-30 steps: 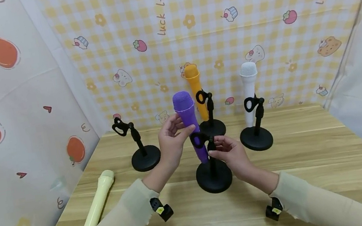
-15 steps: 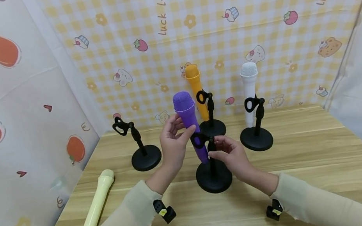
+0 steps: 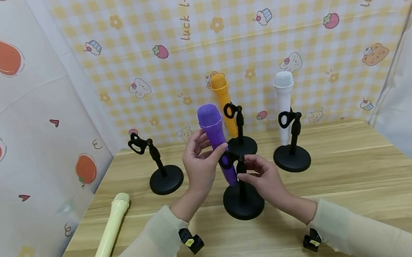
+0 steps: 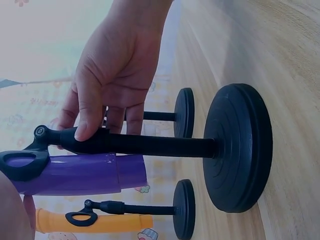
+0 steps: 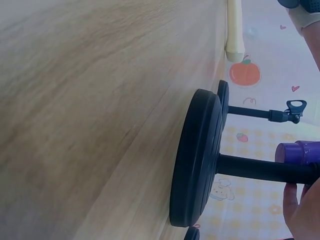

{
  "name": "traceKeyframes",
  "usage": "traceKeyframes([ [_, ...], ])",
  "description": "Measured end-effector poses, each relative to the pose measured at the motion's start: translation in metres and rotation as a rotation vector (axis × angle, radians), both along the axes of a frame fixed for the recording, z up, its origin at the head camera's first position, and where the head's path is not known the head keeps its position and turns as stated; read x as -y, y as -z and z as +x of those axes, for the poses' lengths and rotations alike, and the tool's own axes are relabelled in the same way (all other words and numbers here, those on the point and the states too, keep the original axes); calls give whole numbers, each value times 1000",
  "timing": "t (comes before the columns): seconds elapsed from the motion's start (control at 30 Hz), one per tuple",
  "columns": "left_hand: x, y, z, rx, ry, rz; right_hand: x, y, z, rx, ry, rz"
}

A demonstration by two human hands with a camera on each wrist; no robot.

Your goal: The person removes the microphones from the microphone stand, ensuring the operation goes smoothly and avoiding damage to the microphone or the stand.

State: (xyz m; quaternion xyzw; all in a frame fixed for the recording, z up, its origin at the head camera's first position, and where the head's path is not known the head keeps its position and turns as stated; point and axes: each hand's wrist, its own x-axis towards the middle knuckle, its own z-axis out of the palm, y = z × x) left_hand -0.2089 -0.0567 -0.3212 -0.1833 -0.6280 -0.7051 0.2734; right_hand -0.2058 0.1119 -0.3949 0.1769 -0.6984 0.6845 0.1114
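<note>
In the head view a purple microphone (image 3: 212,132) leans slightly within the clip of the front black stand (image 3: 244,205). My left hand (image 3: 200,165) grips its barrel from the left, thumb across the front just above the clip. My right hand (image 3: 265,177) pinches the stand's post right below the clip joint. The left wrist view shows the clip ring around the purple barrel, whose lower end hangs beside the post, well above the base. There my right hand (image 4: 112,65) has its thumb on the post, and only a bit of my left hand (image 4: 12,215) shows.
Behind stand an orange microphone (image 3: 220,92) and a white microphone (image 3: 283,93), each in a black stand. A black stand (image 3: 165,180) with a bare clip is at the left. A pale yellow microphone (image 3: 107,243) lies near the table's left edge, partly under my left sleeve.
My left hand and forearm have shifted slightly right, and the thumb has slid along the purple microphone toward the clip. The microphone, the stand and my right hand look almost unmoved.
</note>
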Motion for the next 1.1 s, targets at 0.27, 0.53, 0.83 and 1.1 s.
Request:
traceKeyframes([
  [0.27, -1, -2, 1, -9, -11, 7, 2, -15, 11, 6, 14, 19],
  [0.53, 1, 10, -9, 15, -18, 40, -2, 1, 0, -2, 7, -4],
  [0.83, 5, 10, -13, 50, 6, 48, -2, 3, -4, 17, 19, 13],
  [1.1, 7, 9, -15, 77, 35, 53, -2, 3, -5, 12, 26, 21],
])
